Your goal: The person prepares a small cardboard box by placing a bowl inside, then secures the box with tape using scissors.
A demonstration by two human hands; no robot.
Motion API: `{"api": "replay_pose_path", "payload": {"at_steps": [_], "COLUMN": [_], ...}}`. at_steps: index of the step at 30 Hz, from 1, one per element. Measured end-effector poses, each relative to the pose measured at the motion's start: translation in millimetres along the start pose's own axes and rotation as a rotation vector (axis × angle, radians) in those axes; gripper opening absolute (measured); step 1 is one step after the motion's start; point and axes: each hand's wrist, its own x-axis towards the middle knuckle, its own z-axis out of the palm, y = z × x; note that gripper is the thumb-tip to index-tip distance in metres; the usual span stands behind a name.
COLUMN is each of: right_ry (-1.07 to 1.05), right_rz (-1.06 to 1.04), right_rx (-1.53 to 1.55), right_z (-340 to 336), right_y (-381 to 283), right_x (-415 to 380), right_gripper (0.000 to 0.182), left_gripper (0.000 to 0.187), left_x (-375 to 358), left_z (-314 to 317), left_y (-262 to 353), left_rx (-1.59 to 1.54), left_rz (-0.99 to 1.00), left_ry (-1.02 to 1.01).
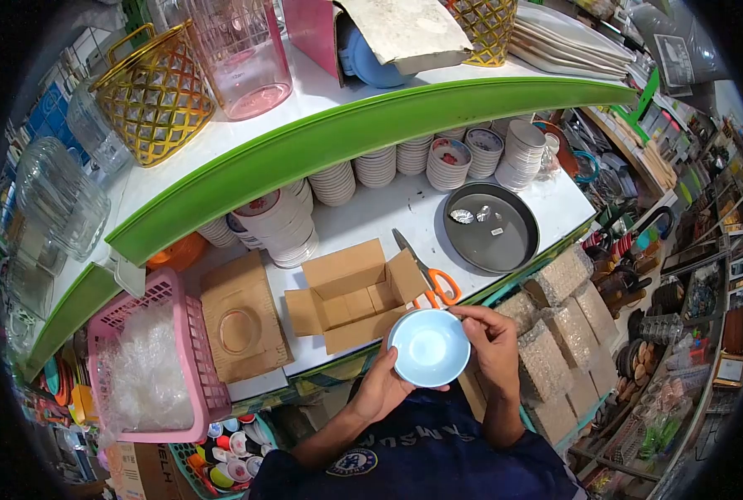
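Note:
Between my hands is a small light-blue bowl (432, 343), its inside facing up toward me. My left hand (381, 385) wraps the bowl's left side, thumb near the rim and fingers beneath it. At the upper right rim, my right hand (493, 343) grips the bowl with thumb and bent fingers. Just beyond the bowl, an open cardboard box (351, 293) with its flaps spread stands on the white shelf. Scissors with orange handles (443, 287) lie beside the box, partly hidden by it and the bowl.
A dark round pan (491, 227) holds small foil pieces at right. Stacked bowls (449, 163) line the back under a green-edged upper shelf (338, 117). Left are flattened cardboard (242, 321) and a pink basket (200, 367) with clear plastic. Bubble-wrapped boxes (547, 358) fill a crate at right.

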Motion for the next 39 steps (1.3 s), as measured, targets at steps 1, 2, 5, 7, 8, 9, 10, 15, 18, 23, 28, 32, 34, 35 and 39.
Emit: {"api": "replay_pose_path", "payload": {"at_steps": [1,2,5,7,8,9,10,15,18,23,28,32,34,35,39], "right_ry": [0.002,0.004,0.0,-0.005,-0.008,-0.009,0.0,0.221,0.325,0.333,0.307,0.32,0.31,0.311,0.308], "right_rz": [0.011,0.022,0.019,0.031,0.04,0.041,0.078,0.012,-0.136,-0.056,0.093,0.108,0.07,0.069,0.057], "right_rx": [0.009,0.017,0.014,0.006,-0.005,-0.004,0.004,-0.329,-0.612,-0.918,-1.188,-1.224,-1.224,-1.223,-1.167], "right_z": [0,1,1,4,5,4,1,-24,-47,-50,-50,-55,-57,-58,-60], "right_y": [0,-1,5,2,0,-2,-5,2,27,58,73,82,83,83,81], "right_x": [0,0,1,1,2,4,6,59,113,174,185,191,191,190,183], "right_gripper": [0.026,0.026,0.024,0.024,0.024,0.024,0.023,0.022,0.025,0.025,0.024,0.02,0.016,0.016,0.014], "left_gripper": [0.058,0.058,0.066,0.066,0.066,0.067,0.067,0.07,0.071,0.071,0.07,0.07,0.071,0.071,0.07], "left_x": [0,-1,-3,-3,-4,-5,-5,-8,-7,-8,-10,-10,-8,-8,-6], "left_z": [0,2,7,6,6,6,6,6,5,10,4,5,7,8,7], "left_y": [0,1,4,5,5,6,7,8,7,14,20,22,23,24,23], "left_rx": [0.005,0.006,0.144,0.154,0.154,0.161,0.168,0.148,0.144,0.145,0.132,0.119,0.125,0.127,0.12], "left_rz": [0.003,0.003,-0.014,-0.013,-0.011,-0.008,-0.005,-0.004,-0.009,-0.006,0.017,0.025,0.013,0.013,0.02], "left_ry": [-0.003,-0.001,0.099,0.105,0.107,0.103,0.097,0.1,0.095,0.12,0.096,0.117,0.121,0.12,0.121]}}
